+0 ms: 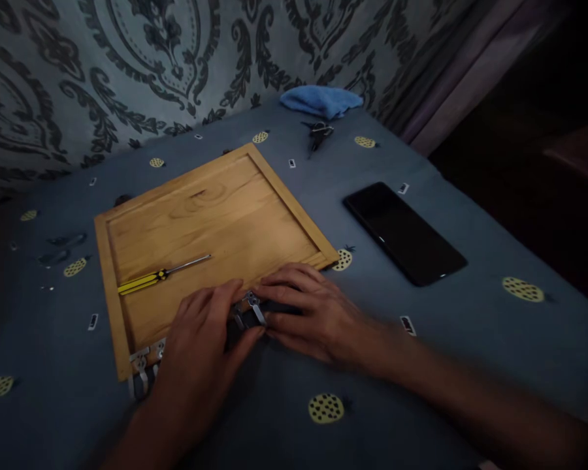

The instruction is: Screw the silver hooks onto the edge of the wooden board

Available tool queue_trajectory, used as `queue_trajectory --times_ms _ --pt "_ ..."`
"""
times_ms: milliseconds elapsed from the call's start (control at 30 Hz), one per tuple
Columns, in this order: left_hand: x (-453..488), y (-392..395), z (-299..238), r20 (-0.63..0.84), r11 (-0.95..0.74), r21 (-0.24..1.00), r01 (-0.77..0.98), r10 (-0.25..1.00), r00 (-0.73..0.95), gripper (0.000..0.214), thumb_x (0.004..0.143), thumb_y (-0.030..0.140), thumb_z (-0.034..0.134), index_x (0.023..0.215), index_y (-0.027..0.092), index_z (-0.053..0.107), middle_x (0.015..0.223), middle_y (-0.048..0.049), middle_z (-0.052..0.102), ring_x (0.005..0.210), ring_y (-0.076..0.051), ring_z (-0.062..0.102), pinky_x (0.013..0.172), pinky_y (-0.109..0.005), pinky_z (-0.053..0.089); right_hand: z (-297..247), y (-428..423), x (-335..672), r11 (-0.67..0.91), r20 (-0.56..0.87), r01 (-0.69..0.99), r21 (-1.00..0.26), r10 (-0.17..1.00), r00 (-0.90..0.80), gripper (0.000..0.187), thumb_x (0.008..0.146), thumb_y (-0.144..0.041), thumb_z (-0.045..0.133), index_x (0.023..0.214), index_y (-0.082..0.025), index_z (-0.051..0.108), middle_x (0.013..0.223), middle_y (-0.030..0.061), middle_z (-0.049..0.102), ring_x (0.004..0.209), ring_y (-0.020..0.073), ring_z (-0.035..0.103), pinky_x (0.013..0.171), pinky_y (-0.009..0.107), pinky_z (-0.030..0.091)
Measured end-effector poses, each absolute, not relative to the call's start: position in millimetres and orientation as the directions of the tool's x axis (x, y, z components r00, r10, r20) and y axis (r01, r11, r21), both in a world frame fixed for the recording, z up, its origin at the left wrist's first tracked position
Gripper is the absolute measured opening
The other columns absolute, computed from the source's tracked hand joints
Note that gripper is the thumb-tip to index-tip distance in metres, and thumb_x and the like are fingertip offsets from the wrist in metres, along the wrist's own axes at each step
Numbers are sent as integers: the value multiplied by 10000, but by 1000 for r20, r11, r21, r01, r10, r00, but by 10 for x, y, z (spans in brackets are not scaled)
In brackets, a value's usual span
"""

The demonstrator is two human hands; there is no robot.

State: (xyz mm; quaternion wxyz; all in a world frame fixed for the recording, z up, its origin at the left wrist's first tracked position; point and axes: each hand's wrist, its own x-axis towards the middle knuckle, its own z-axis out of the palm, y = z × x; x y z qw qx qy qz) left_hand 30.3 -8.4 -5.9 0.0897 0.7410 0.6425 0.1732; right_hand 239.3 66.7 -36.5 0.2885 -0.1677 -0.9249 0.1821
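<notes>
A square wooden panel (210,222) with a raised rim lies flat on a blue cloth. My left hand (203,339) and my right hand (306,313) meet at its near edge, fingers pinched together on a small metal hinge (251,308) over a dark part of that edge. A second metal hinge (142,365) sticks out at the panel's near left corner. A yellow-and-black screwdriver (159,275) lies inside the panel, just left of my left hand, its shaft pointing right.
A black phone (404,232) lies face up to the right of the panel. A bunch of keys (318,134) and a folded blue cloth (321,101) sit at the far edge. Patterned fabric hangs behind. The bed's right edge drops into darkness.
</notes>
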Motion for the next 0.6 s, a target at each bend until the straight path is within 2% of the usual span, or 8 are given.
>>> queue_trajectory --times_ms 233,600 --pt "231 -98 -97 155 -197 370 908 977 149 418 929 364 636 1320 283 511 1143 -60 726 1040 -262 705 831 -401 598 -362 670 2393 871 459 221 -439 429 -778 160 1015 -228 602 949 -198 745 1216 79 754 1182 232 628 1004 450 512" --pt "185 -93 -83 72 -162 381 910 987 146 438 910 400 663 1315 317 516 1151 -52 726 1031 -267 711 815 -411 614 -407 648 2382 867 473 232 -441 444 -761 190 1028 -227 577 934 -178 735 1227 77 740 1181 228 618 1048 443 496"
